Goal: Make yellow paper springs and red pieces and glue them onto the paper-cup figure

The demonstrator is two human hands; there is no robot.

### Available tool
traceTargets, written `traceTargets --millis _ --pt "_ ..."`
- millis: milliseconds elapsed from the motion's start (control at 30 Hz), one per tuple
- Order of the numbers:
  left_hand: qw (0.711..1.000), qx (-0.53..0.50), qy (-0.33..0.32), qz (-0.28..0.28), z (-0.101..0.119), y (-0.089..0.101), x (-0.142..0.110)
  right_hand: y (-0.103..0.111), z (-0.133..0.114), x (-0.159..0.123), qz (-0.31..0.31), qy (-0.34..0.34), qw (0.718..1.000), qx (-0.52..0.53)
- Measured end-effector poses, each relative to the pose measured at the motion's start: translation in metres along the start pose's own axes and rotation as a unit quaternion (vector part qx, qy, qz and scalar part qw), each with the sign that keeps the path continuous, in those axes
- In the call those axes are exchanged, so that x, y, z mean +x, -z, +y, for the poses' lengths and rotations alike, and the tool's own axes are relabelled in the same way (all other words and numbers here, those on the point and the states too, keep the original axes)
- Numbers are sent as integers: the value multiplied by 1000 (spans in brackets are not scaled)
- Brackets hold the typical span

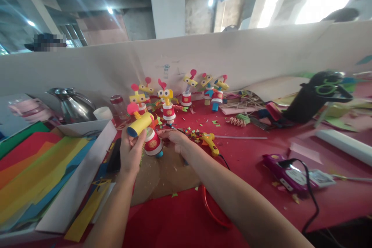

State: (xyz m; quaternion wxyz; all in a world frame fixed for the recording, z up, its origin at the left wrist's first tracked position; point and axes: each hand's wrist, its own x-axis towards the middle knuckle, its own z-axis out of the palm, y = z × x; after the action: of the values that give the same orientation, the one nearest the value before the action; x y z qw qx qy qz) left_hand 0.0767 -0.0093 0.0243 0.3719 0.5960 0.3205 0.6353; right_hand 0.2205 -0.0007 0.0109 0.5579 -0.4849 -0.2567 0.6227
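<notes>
My left hand (130, 149) is closed around a yellow paper tube (141, 124), which has a dark blue end and a pink-red disc behind it. Just under the tube, a red and white paper cup (153, 142) with a gold emblem stands tilted, a blue foot showing below. My right hand (176, 138) has its fingers pinched together at the cup's right side; whatever lies between them is hidden. A brown board (162, 178) lies beneath both hands. Right of my right hand, a yellow glue gun (211, 144) rests on the table.
Finished-looking cup figures (168, 112) stand along the white partition (247, 50). At left are a box of coloured sheets (78, 186) and a steel jug (71, 102). A black container (305, 100), a purple power strip (290, 174) and its cable occupy the right. Paper scraps litter the red table (247, 186).
</notes>
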Motion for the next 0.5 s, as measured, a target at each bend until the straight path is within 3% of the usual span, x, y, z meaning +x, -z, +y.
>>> traceTargets --millis 167,333,400,500 --pt "1000 -7 4 7 2 0 -1 2 1 1 35 38 998 -30" --pt "1000 12 2 12 5 0 -1 -2 9 -21 96 141 982 -81" --pt "1000 27 1 14 8 0 -1 -3 17 -31 87 203 964 -147" --pt "999 40 8 14 10 -1 -1 -5 30 -41 44 304 899 -311"
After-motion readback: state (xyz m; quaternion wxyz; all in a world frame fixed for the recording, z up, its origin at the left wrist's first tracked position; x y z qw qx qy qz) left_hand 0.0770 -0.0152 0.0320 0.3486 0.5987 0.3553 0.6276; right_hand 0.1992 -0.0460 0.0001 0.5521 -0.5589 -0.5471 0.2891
